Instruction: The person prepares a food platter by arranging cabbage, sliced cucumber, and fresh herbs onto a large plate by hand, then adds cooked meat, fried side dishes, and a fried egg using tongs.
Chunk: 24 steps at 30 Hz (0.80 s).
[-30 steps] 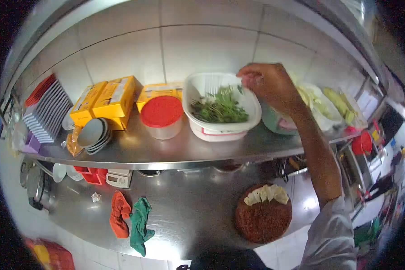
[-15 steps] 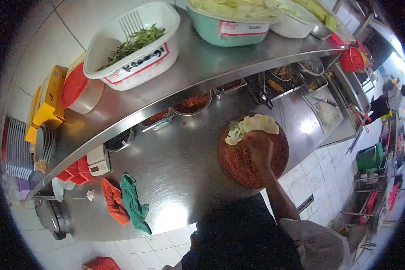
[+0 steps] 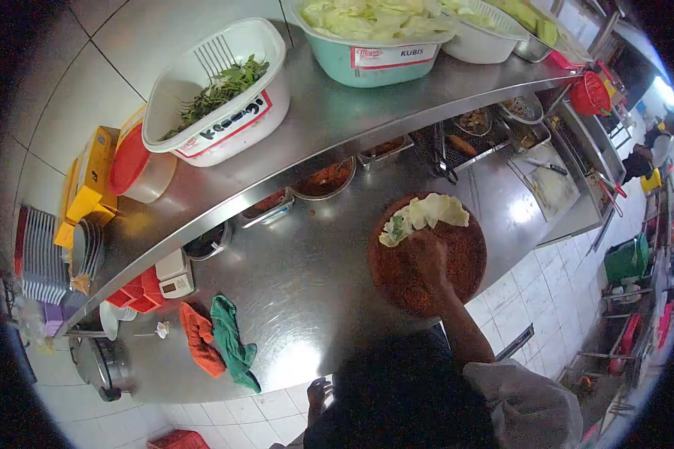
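Note:
A round reddish-brown dish lies on the steel counter, with pale cabbage leaves along its far edge and small green leaves at their left end. Over the dish, just below the cabbage, is my right hand; its fingertips are hidden, and so is anything between them. My left hand hangs low beside the dark clothing at the counter's near edge, its fingers curled loosely and apart, holding nothing. Above on the shelf stands a white basin of green leaves.
The steel shelf also bears a teal basin of cabbage and a red-lidded tub. An orange cloth and a green cloth lie near a scale. Another person is far right.
Since a second ago my right hand has come down from the white basin to the dish. Green leaves now lie beside the cabbage. The view has swung right, and my left hand has come into sight.

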Each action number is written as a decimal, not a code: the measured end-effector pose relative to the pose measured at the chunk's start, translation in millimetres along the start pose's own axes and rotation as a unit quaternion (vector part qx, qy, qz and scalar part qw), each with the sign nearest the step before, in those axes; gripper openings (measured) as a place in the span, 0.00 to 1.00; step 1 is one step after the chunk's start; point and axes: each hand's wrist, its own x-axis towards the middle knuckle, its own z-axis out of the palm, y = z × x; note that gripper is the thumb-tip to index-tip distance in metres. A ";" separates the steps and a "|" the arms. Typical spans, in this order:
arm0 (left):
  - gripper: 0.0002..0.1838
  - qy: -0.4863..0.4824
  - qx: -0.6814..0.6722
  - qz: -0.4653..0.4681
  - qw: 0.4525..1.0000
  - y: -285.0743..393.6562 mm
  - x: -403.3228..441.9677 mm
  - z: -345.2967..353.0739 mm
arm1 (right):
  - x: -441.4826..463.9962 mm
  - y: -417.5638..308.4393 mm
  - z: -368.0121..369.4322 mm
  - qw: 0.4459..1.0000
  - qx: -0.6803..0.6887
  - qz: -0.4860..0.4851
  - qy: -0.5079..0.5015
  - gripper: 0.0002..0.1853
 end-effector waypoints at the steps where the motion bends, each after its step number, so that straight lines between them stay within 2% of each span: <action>1: 0.12 -0.004 0.004 -0.001 1.000 -8.9 3.2 -2.3 | 5.2 -6.4 -7.1 0.999 0.015 0.027 -0.015 0.05; 5: 0.12 -0.020 0.019 0.007 1.000 -43.9 15.0 -8.7 | 12.5 -22.7 -25.4 0.995 0.078 0.057 -0.029 0.05; 8: 0.13 -0.031 0.026 0.015 0.999 -61.1 21.3 -13.1 | 9.6 -10.2 -17.9 0.995 0.072 0.045 -0.060 0.06; 12: 0.13 -0.047 0.030 0.033 0.998 -77.6 29.1 -17.9 | 9.8 -15.1 -21.6 0.995 0.077 0.033 -0.047 0.06; 16: 0.13 -0.063 0.030 0.051 0.996 -93.7 40.4 -24.9 | 14.5 -13.0 -21.9 0.997 0.026 0.012 -0.072 0.07; 18: 0.16 -0.066 0.085 0.078 0.991 -99.4 51.3 -29.5 | 15.0 -15.0 -23.2 0.997 0.009 0.006 -0.071 0.07; 20: 0.19 -0.068 0.138 0.107 0.982 -98.1 58.9 -30.7 | 11.2 -22.6 -29.6 0.989 0.091 0.071 -0.094 0.07; 21: 0.21 -0.070 0.165 0.121 0.976 -96.9 61.0 -30.6 | 8.0 -21.9 -26.3 0.989 0.093 0.069 -0.093 0.07; 22: 0.20 -0.068 0.155 0.117 0.979 -96.0 61.5 -28.8 | 4.0 -18.0 -20.2 0.954 0.284 0.082 -0.058 0.07; 23: 0.19 -0.065 0.144 0.106 0.982 -95.4 61.2 -28.0 | 1.0 -12.2 -16.1 0.881 0.464 0.091 -0.022 0.08; 24: 0.19 -0.061 0.129 0.095 0.985 -91.0 59.4 -24.5 | 2.1 -10.1 -17.5 0.881 0.464 0.091 -0.022 0.08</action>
